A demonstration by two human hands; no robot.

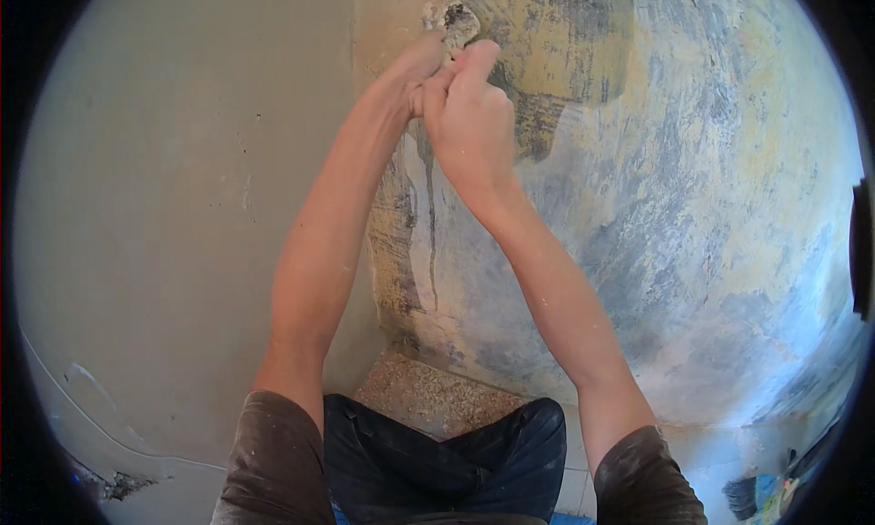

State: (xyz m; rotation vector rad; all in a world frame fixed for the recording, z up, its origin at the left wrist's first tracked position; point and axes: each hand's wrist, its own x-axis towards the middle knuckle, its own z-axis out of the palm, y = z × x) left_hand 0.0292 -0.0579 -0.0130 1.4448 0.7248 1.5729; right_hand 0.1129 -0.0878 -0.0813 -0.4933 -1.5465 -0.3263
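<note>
Both my arms stretch up toward a rough, pale-edged hole (463, 24) with a dark middle, in the patchy wall (629, 242). My right hand (471, 115) is curled closed just below it, thumb and fingers pinched together. What they hold, if anything, is too small to make out. Touching it on the left is my left hand (421, 62), close to the hole's lower edge; its fingers are mostly hidden behind the right hand. Beneath my hands, a dark drip streak (431, 215) runs down the wall.
A smooth beige wall (182, 206) meets the patchy one at a corner on my left. Crumbly debris (437, 393) covers the floor there, in front of my knees. A thin white cable (109, 440) curves along the lower left. A dark-bristled brush (743, 498) lies at the lower right.
</note>
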